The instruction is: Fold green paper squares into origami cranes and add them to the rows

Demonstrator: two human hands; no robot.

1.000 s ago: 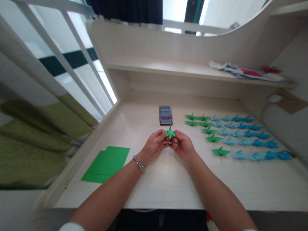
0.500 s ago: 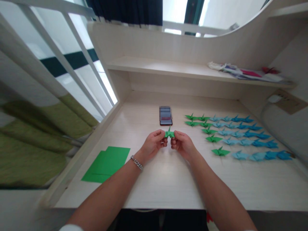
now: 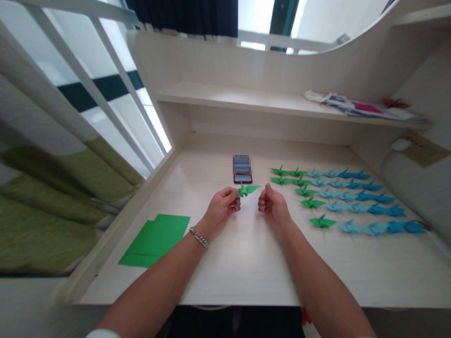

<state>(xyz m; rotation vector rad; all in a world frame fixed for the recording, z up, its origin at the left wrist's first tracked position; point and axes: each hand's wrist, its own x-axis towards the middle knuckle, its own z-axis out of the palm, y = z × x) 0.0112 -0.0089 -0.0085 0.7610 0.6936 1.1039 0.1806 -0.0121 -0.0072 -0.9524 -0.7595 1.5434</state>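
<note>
A small green paper crane (image 3: 247, 190) is pinched by one wing in my left hand (image 3: 222, 209), just above the desk (image 3: 229, 263). My right hand (image 3: 272, 208) sits a little to its right, fingers curled and thumb up, touching nothing. A silver bracelet (image 3: 199, 237) is on my left wrist. Right behind the crane lies a phone (image 3: 242, 169) with its screen lit.
Rows of folded cranes, green ones (image 3: 303, 191) then blue ones (image 3: 359, 199), lie on the right half of the desk. Green paper sheets (image 3: 157, 239) lie near the front left corner. A shelf (image 3: 282, 104) above holds papers (image 3: 355, 107) at its right end.
My right hand has let go of the crane and drawn away to the right. The left hand keeps it and has shifted slightly left, with the wing now spread.
</note>
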